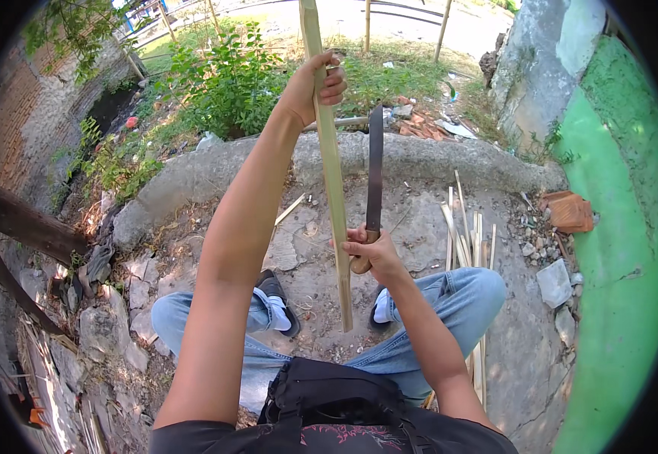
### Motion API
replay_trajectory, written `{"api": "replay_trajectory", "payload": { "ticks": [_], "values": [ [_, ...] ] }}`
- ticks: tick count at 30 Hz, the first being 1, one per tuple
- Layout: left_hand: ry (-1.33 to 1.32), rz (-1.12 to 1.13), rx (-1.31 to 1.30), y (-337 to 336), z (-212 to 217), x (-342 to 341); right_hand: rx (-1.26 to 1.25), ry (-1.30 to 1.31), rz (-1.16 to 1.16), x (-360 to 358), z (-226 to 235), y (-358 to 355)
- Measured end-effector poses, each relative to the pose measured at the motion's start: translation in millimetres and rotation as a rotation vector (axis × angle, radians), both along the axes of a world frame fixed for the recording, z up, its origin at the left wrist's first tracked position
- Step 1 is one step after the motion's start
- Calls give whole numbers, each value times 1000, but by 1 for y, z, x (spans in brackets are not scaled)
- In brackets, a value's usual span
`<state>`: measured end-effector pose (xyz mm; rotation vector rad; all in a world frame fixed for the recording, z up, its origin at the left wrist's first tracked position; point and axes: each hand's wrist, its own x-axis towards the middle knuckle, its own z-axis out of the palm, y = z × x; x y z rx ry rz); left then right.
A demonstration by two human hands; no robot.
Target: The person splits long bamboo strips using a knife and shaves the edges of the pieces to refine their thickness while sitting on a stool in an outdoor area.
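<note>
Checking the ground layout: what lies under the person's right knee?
Thin split bamboo strips lie on the concrete ground, running beneath the right knee and showing again below it. Their middle stretch is covered by the jeans.

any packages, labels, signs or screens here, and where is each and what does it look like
None that can be made out: no package, label, sign or screen shows.
Pale litter scraps: on the ground beyond the concrete curb, too small to tell what they are.
Left hand: grips a plain pale bamboo strip.
Right hand: holds a dark long-bladed knife, unmarked as far as can be seen.
</note>
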<state>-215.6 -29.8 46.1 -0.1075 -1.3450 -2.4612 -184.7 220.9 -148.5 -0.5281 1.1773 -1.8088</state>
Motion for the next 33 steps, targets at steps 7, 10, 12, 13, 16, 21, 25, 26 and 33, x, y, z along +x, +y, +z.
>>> {"api": "replay_trajectory", "payload": {
  "ticks": [7, 10, 12, 13, 16, 21, 25, 26, 33],
  "values": [
    [-445, 501, -593, -1, -73, 37, -90, -130, -151, -10, 5, -24],
    [-440, 403, -1356, 29, -141, 126, -81, -101, -211, -22, 7, -29],
    [-331, 426, -1540, 74, -165, 182, -92, -122, -230, -23, 1, -33],
    [-239, 460, -1460, 97, -169, 201, -64, -117, -242, -24, -2, -34],
    [-83, 530, -1352, 141, -185, 237, -35, -189, -250, -10, 0, -44],
    [203, 808, -1219, 177, -199, 241, -49, -395, -257, 16, -6, -57],
    [358, 1255, -700, 184, -177, 222, 28, -318, -153, 55, 2, -57],
    [377, 1335, -577, 171, -173, 223, 32, -326, -144, 61, 4, -52],
    [300, 1184, -123, 101, -139, 242, 476, 359, -52, 42, -39, -9]
  ]
}}
